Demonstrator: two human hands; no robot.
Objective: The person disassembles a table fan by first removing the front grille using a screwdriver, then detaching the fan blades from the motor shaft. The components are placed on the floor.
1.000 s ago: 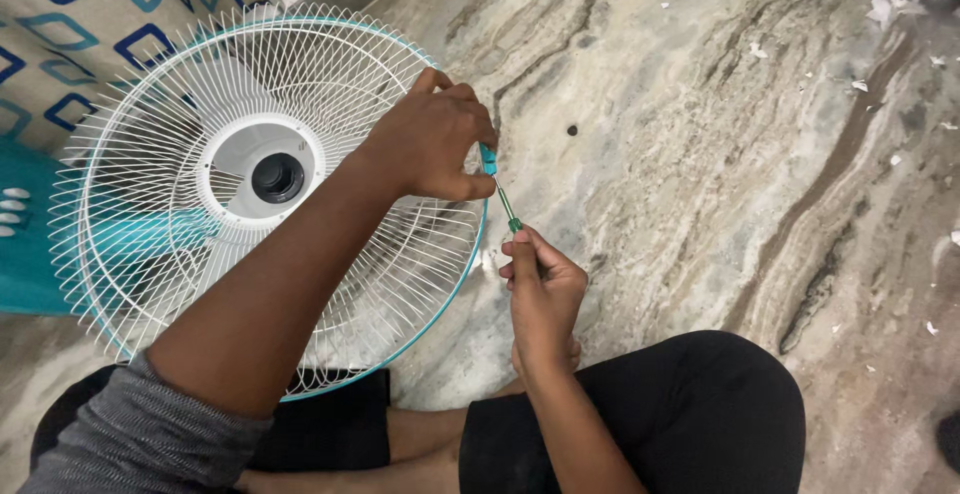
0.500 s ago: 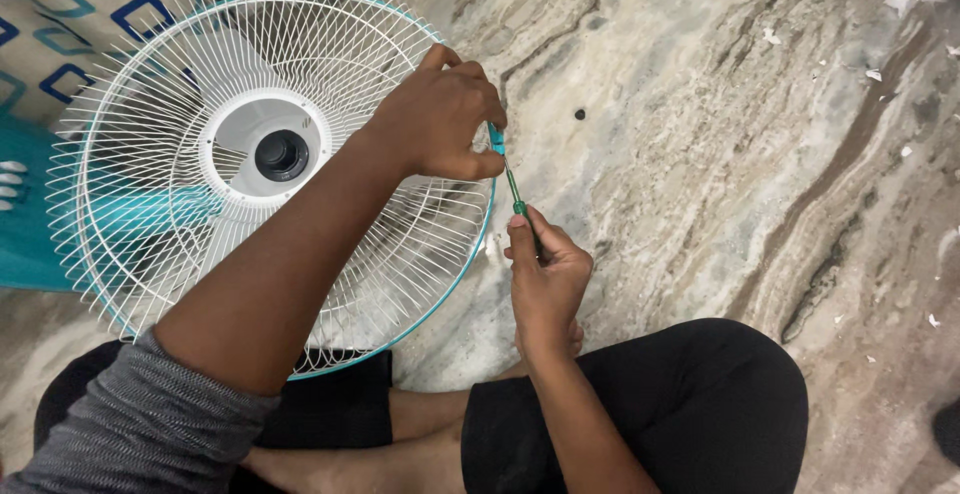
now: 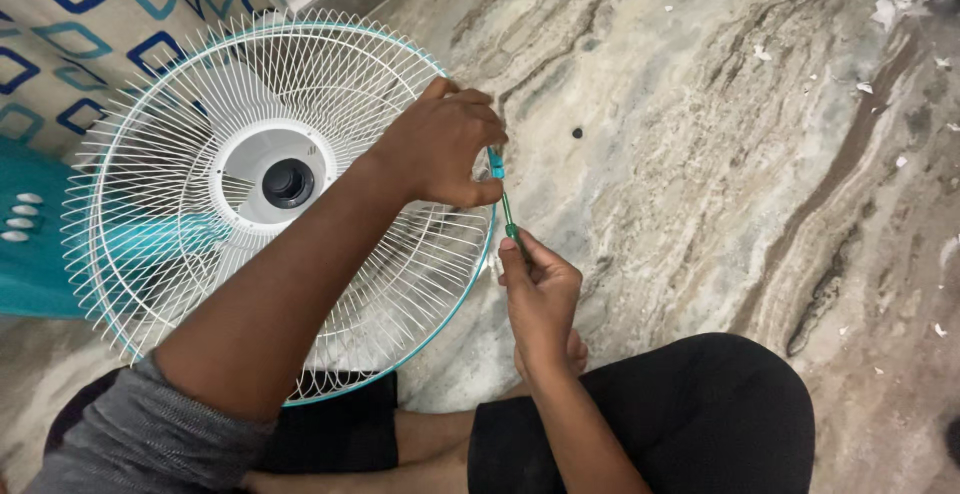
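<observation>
I see no packages, no labels, no signs, no screens, nothing of that kind near either hand or anywhere else in my view

fan grille blocks left, floor open right

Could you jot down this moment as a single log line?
left hand: grips fan guard rim | right hand: holds green screwdriver, tip at rim clip | surface: marble floor
</observation>
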